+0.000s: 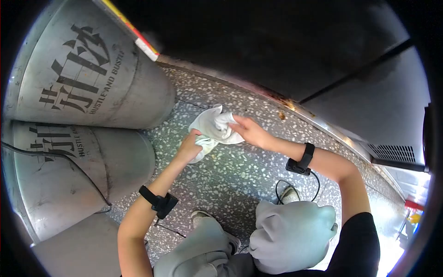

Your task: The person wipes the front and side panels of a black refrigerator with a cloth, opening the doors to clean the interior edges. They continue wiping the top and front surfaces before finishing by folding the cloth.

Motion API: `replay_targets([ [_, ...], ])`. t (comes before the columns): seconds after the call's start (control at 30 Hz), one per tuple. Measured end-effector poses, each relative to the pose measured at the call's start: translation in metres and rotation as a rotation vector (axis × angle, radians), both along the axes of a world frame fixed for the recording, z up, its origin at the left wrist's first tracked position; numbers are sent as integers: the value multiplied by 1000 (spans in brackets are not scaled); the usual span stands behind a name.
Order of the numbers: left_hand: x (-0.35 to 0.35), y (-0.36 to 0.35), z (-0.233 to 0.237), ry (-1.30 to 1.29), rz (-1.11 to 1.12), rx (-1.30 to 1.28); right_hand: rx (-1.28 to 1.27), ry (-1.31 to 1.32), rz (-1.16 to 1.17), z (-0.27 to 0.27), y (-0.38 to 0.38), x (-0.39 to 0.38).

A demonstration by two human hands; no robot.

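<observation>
A crumpled white cloth (206, 123) hangs between my two hands above the speckled floor. My left hand (188, 147) is closed around its lower left part, where a bunched fold sticks out below the fingers. At the upper right, my right hand (253, 131) pinches the cloth's edge between thumb and fingers. The cloth is twisted and folded in the middle, with some greyish marks on it. Both wrists carry a black strap with a small dark box.
Two large grey metal drums (147, 99) with dark lettering stand at the left. A black cable (69, 159) crosses the lower drum. Along the right runs a dark cabinet with a metal base edge (318, 124) and a vent grille (392, 152). Terrazzo floor (221, 180) lies below.
</observation>
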State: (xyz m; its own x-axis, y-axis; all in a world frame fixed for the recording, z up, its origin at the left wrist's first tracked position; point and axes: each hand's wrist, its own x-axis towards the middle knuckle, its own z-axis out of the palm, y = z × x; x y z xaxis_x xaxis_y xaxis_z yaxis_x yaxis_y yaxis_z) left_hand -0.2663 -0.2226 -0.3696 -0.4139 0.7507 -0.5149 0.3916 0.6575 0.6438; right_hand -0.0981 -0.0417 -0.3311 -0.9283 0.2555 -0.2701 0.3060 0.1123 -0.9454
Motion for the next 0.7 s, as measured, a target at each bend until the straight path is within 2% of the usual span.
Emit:
replay_targets([
  [0.1,25,9,8,414,-102,150,-63,84,-86,4,-4,38],
  [0.27,42,29,13,589,-348,98,-314,136,-349,39,2,74],
  [0.3,41,28,8,568,-399,106,-353,147,-408,44,5,80],
  [0.33,37,27,0,547,-449,113,-452,143,-358,43,13,90],
  [0.37,34,28,-8,526,-500,121,-416,64,-355,38,18,99],
  [0.43,33,34,-11,325,-288,214,-347,-90,-349,18,25,117],
  [0.47,33,35,-4,208,-143,209,-62,-186,-272,0,28,128],
  [0.5,34,36,3,89,4,199,119,-345,-102,-4,29,133],
  [0.57,34,40,16,-114,56,353,475,-652,249,-9,31,141],
  [0.63,37,44,46,-397,89,485,554,-685,174,-6,30,140],
  [0.67,45,47,70,-424,149,448,595,-700,140,-6,30,139],
  [0.7,43,46,67,-366,131,449,548,-570,52,-13,33,137],
])
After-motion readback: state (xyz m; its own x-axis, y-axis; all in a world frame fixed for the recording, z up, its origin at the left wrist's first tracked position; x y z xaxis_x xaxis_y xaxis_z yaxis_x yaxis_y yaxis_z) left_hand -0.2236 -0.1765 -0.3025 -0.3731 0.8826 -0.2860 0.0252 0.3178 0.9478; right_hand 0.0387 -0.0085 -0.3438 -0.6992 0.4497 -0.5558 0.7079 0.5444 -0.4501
